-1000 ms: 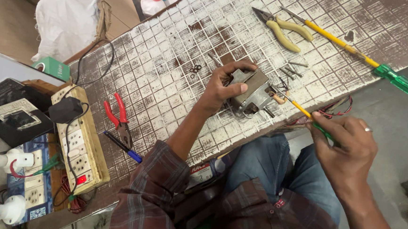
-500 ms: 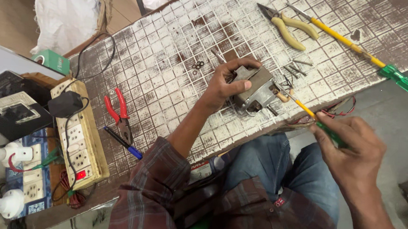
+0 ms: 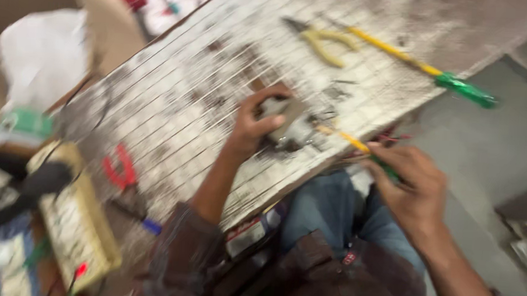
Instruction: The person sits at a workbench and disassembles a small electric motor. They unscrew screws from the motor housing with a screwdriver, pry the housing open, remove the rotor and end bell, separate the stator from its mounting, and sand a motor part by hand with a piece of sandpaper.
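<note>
The left hand [image 3: 254, 124] clamps a small grey metal part [image 3: 290, 126] against the board [image 3: 180, 106] at frame centre, thumb on the near side and fingers curled over the top; the right hand [image 3: 408, 186], lower right of centre, is closed around the green handle of a yellow-shafted screwdriver [image 3: 352, 142], whose tip points up-left into the part; motion blur hides whether the tip sits in a screw head.

By my reading the step in hand is working a screw on the part, one hand steadying while the other drives; the next move would call for a firm hold on the part and the shaft kept in line with the screw, since the part lies near the board's lower edge, above the person's knees.

Further out, yellow-handled pliers [image 3: 323, 41] lie at top centre; a second, longer screwdriver [image 3: 427, 68] with a green handle runs toward the upper right; red-handled cutters [image 3: 122, 168] rest at the left of the board, a blue-tipped pen [image 3: 144, 220] just below them; a cream power strip [image 3: 75, 222] sits at lower left; a white bag [image 3: 37, 55] is at upper left.
</note>
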Available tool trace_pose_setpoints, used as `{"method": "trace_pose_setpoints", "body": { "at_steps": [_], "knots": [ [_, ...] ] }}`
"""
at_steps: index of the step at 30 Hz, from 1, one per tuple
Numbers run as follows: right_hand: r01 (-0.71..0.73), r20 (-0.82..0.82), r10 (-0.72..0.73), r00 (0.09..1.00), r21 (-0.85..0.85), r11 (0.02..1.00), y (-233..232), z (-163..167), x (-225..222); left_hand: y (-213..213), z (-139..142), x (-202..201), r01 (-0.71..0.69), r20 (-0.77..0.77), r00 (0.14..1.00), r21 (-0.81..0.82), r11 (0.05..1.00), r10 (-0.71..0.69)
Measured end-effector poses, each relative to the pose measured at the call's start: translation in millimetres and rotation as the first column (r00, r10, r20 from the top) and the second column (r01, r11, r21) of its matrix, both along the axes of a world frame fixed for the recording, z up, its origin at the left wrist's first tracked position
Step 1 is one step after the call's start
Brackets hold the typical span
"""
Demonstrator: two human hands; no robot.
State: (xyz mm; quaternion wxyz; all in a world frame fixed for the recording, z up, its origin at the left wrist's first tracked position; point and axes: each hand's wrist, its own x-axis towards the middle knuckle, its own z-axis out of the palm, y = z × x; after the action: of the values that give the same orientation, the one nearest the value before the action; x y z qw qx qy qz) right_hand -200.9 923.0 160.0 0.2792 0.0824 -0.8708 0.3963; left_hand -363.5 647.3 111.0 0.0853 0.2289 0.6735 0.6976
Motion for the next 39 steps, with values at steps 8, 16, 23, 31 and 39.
{"method": "trace_pose_setpoints", "body": {
  "at_steps": [8, 16, 23, 31, 39],
  "knots": [
    [0.007, 0.525, 0.03, 0.851, -0.068, 0.998, 28, 3, 19, 28, 1, 20, 0.053, 0.106, 0.992, 0.145, 0.988, -0.069],
    [0.037, 0.265, -0.004, 0.964, -0.119, 0.992, -5, 36, 7, -5, 42, 9, 0.035, -0.007, 0.999, 0.074, 0.997, -0.035],
    [0.098, 0.21, -0.11, 0.971, 0.065, 0.993, 8, 24, 1, 7, 34, 1, 0.064, 0.047, 0.996, 0.126, 0.99, -0.071],
    [0.083, 0.437, -0.027, 0.899, -0.111, 0.99, 12, 44, 6, 16, 41, 7, 0.078, 0.066, 0.994, 0.16, 0.984, -0.09],
    [0.02, 0.284, -0.023, 0.958, 0.013, 1.0, 34, 44, 0, 31, 47, 6, 0.062, 0.081, 0.994, 0.154, 0.986, -0.075]
  ]
}}
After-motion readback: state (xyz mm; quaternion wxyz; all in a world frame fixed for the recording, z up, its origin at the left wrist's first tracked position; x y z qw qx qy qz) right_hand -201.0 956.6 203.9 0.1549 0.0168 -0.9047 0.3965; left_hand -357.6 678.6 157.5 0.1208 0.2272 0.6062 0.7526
